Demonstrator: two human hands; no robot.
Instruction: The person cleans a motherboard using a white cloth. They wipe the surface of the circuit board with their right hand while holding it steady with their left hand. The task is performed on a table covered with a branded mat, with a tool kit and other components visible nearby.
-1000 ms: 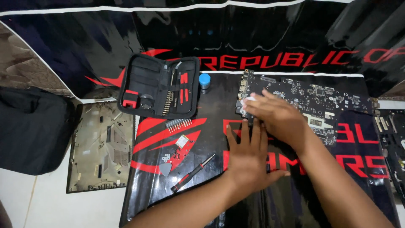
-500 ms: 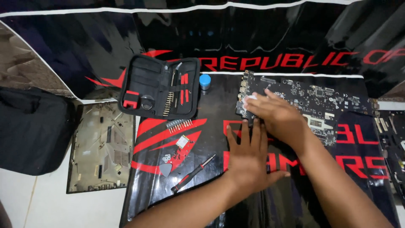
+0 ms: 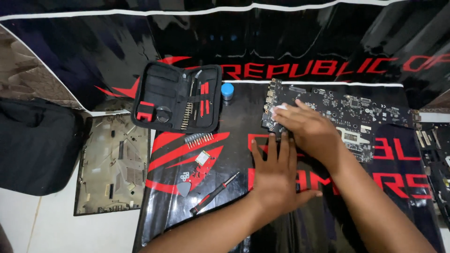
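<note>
Circuit board lies on black-red mat; both hands flat, fingers spread, gripping nothing.

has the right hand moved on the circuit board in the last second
Yes, slightly. The right hand and the white wipe under its fingers slid up toward the circuit board's top left corner; the board itself stayed put.

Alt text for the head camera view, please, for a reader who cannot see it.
The right hand presses a small white cloth onto the left end of a dark circuit board, while the left hand lies flat on the black and red mat. To the left lie an open tool case, a screwdriver and a laptop cover.
</note>
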